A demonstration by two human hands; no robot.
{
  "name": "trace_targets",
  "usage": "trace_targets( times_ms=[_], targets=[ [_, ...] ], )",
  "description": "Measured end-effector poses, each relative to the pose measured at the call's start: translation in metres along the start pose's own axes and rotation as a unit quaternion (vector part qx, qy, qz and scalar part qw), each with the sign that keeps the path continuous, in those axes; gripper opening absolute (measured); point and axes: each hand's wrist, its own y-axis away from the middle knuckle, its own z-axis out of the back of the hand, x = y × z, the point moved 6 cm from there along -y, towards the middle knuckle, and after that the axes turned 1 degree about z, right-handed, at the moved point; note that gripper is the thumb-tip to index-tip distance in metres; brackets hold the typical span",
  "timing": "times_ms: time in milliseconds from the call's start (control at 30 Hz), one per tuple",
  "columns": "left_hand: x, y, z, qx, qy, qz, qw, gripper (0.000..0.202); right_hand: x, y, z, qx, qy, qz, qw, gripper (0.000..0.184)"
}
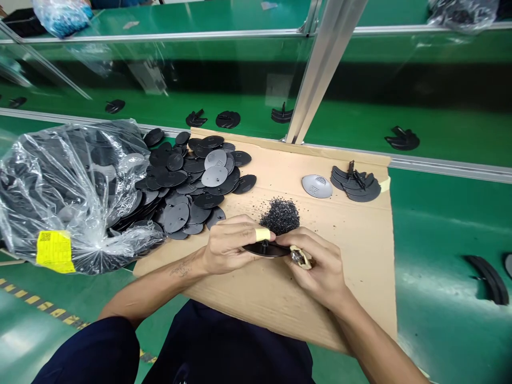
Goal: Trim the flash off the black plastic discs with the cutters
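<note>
My left hand is closed on a black plastic disc, held edge-on over a cardboard sheet; a yellow finger cot covers one fingertip. My right hand is closed on a small tape-wrapped tool whose tip touches the disc's right edge. Just beyond the hands lies a small heap of black shavings. A pile of black discs spreads to the left, spilling from a clear plastic bag.
A grey disc and a short stack of black discs lie at the cardboard's far right. Behind runs a green conveyor belt carrying scattered black parts, crossed by a slanted aluminium post. A curved black part lies right.
</note>
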Motion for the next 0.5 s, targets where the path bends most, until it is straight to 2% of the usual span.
trace_targets(
  times_ms=[200,400,500],
  targets=[
    [-0.003,-0.0013,0.0004,-0.014,-0.001,0.002,1.0,0.026,0.0026,0.0004,0.0005,-0.004,-0.014,0.007,1.0,0.027],
    [0.0012,-0.0073,-0.0053,0.034,0.013,0.041,0.998,0.032,0.0049,0.0029,0.0007,-0.004,0.014,0.035,0.999,0.024],
    [0.0035,-0.0069,-0.0059,0.046,-0.002,0.047,0.998,0.027,0.0016,0.0034,-0.0014,-0.002,0.026,0.024,0.999,0.023]
  ],
)
